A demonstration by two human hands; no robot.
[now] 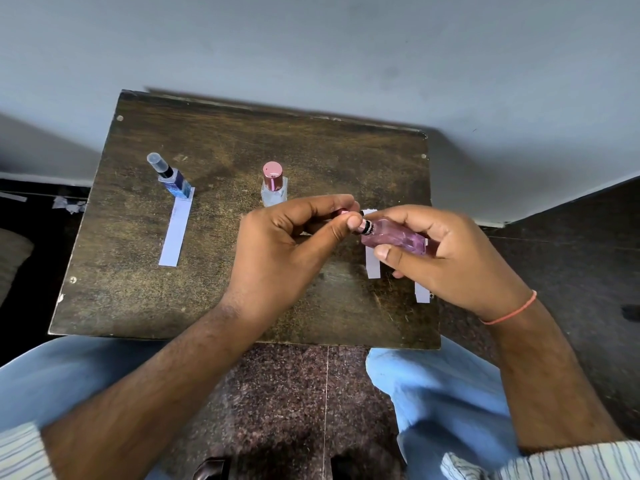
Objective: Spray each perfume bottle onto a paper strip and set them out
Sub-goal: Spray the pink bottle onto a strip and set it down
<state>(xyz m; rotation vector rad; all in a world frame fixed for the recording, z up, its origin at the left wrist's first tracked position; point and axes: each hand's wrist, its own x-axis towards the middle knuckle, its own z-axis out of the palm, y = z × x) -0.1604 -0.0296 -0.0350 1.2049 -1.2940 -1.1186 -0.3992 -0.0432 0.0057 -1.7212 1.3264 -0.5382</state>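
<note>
My right hand [450, 258] grips a pink perfume bottle [394, 239], held on its side above the wooden table [207, 299]. My left hand [291, 247] pinches the bottle's pink cap [343, 213] at the neck; most of the cap is hidden by my fingers. A blue bottle with a clear cap [171, 176] stands at the left on the far end of a paper strip [175, 233]. A clear bottle with a pink cap [273, 185] stands mid-table. Two more paper strips [372, 263] [421, 292] lie under my right hand.
The small table stands against a grey wall [311, 46]. Its right edge runs just past the strips. My knees in light blue trousers [436, 386] sit below the front edge, over a speckled stone floor [284, 393]. Scraps of paper [69, 204] lie on the floor left.
</note>
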